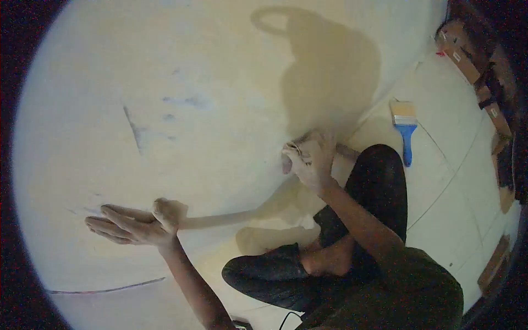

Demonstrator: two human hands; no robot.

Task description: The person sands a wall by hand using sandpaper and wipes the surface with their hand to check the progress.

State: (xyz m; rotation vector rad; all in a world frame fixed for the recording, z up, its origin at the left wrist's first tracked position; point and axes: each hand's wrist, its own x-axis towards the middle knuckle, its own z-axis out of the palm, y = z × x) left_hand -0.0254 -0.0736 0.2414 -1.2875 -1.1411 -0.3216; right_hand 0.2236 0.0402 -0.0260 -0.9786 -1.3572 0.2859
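A pale wall (220,126) with grey smudges and a dark scuff mark fills the left and middle of the head view. Against it my left hand (137,224) is laid with its fingers stretched out, holding nothing. My right hand (316,162) is closed around what looks like a folded piece of sandpaper (293,149), pressed at the wall's surface. Much of that piece is hidden by the fingers. Pale dust coats both hands.
On the tiled floor (445,192) to the right lies a paintbrush (406,129) with a blue handle. Cardboard pieces (462,63) line the far right edge. My crossed legs (379,192) are close to the wall. A dark cable (289,316) shows at the bottom.
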